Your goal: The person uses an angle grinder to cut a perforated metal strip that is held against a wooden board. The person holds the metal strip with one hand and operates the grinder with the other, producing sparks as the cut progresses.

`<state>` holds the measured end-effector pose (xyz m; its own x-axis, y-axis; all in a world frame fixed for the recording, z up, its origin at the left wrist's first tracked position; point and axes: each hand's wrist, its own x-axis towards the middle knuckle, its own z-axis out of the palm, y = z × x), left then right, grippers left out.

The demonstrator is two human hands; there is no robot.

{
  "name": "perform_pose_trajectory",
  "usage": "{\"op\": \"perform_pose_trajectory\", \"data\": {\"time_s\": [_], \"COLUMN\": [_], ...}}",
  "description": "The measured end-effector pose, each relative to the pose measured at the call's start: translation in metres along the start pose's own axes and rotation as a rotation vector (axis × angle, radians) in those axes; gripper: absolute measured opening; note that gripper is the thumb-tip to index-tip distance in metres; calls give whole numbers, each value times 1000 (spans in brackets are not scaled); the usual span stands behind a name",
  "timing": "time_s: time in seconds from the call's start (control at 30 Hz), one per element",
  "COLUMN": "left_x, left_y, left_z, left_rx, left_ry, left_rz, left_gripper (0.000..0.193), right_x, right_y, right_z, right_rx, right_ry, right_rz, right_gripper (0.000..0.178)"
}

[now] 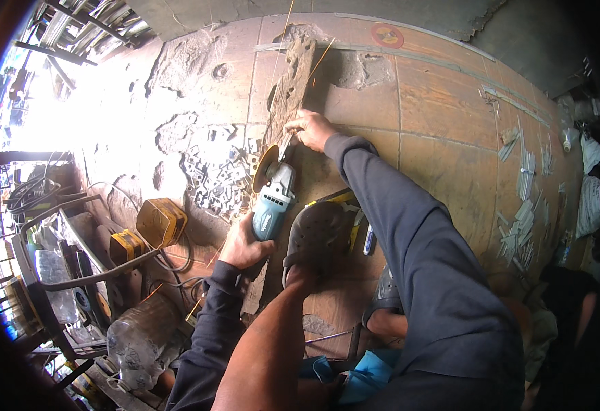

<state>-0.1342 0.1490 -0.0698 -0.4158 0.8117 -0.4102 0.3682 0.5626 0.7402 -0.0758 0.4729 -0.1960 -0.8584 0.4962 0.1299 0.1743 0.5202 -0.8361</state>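
Note:
My left hand [245, 243] is wrapped round the teal body of an angle grinder [271, 211]. The grinder's round yellow-brown disc [266, 168] stands on edge beside a small metal piece [285, 147], which the fingers of my right hand [312, 130] pinch on a worn wooden plank [288, 96]. Thin orange sparks streak away past the plank's far end. Whether disc and metal touch is too small to tell. My foot in a dark clog [316, 233] is planted close to the grinder's right side.
Many small cut metal pieces [214, 171] lie left of the plank. Yellow-and-black containers [161, 220], cables, a metal frame [22, 264] and a clear plastic jug [142, 342] crowd the left. A marker [368, 240] lies right of the clog; thin metal strips [526, 171] are scattered farther right.

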Motion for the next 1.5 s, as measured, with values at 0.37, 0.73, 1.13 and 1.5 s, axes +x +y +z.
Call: {"op": "perform_pose_trajectory", "data": {"time_s": [0.37,0.73,1.13,1.5], "left_x": [-7,-10,-6,2], "left_y": [-8,-18,-17,-1], "left_z": [-3,0,-1,-5], "left_rx": [18,70,50,38], "left_ry": [-30,-34,-34,-36], "left_rz": [-54,-81,-87,-45], "left_gripper": [66,68,67,67], "right_x": [1,2,6,4], "right_y": [7,18,28,13], "right_z": [5,15,18,9], "right_rx": [104,118,118,104], "right_ry": [-32,12,-27,-56], "right_rz": [29,-3,-5,42], "right_gripper": [34,33,34,33]}}
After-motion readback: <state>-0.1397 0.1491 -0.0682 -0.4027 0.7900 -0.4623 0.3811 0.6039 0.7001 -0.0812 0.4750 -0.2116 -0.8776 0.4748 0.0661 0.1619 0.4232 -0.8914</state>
